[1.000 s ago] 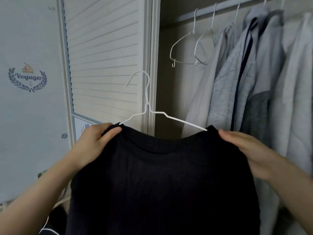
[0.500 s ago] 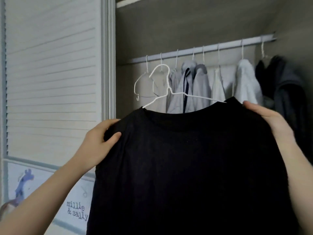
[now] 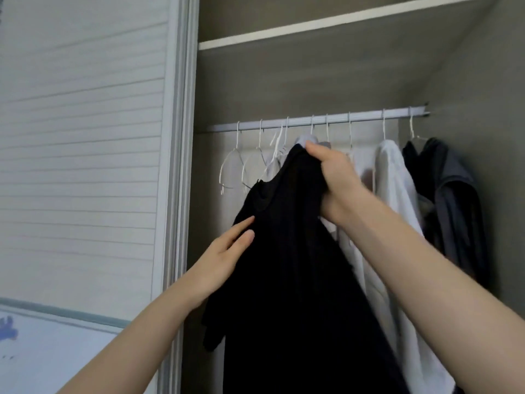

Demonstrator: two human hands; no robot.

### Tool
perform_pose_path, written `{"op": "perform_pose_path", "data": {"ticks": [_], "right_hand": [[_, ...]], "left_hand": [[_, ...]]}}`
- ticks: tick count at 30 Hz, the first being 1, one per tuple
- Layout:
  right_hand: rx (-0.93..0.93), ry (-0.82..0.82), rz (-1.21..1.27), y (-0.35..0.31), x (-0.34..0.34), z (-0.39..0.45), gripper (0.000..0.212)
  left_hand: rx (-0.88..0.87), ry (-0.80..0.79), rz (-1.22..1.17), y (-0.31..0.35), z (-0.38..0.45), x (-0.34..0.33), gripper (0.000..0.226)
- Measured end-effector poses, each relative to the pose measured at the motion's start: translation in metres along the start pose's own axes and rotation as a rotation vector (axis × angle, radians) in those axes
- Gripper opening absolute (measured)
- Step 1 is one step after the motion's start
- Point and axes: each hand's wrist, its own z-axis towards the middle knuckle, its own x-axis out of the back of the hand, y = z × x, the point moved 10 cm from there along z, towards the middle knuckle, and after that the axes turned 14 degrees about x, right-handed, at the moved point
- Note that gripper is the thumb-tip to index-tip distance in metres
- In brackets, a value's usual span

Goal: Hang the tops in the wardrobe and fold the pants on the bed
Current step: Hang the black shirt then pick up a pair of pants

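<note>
Right now the right hand [image 3: 335, 177] has its grip clenched on the bunched collar of the black knit top [image 3: 298, 265], held up just below the pale metal wardrobe rail [image 3: 318, 120]; left hand [image 3: 227, 257] is flat, fingers straight against the top's left shoulder. Thin white wire hanger [image 3: 277, 149] hook looks near the rail, but can't tell if it's seated. Advice: lift until the hook clears the rail, drop it into the gap between the empty wire hangers [image 3: 235, 166] and the light grey garments [image 3: 395, 177], steady the hem with the left, release only after the weight settles.
</note>
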Motion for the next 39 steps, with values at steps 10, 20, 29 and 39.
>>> {"op": "perform_pose_path", "data": {"ticks": [10, 20, 29, 39], "right_hand": [[0.182, 0.010, -0.529, 0.044, -0.077, 0.068, 0.028], [0.347, 0.049, -1.002, 0.053, -0.065, 0.145, 0.033], [0.336, 0.081, -1.234, 0.082, -0.063, 0.212, 0.045], [0.277, -0.175, -1.875, 0.110, -0.062, 0.216, 0.051]], "left_hand": [[-0.049, 0.141, 0.215, 0.015, -0.002, -0.001, 0.089], [0.007, 0.353, 0.353, -0.025, 0.069, 0.029, 0.039], [-0.005, 0.360, 0.291, -0.048, 0.131, 0.026, 0.032], [0.028, 0.278, 0.309, -0.078, 0.138, 0.011, 0.035]]}}
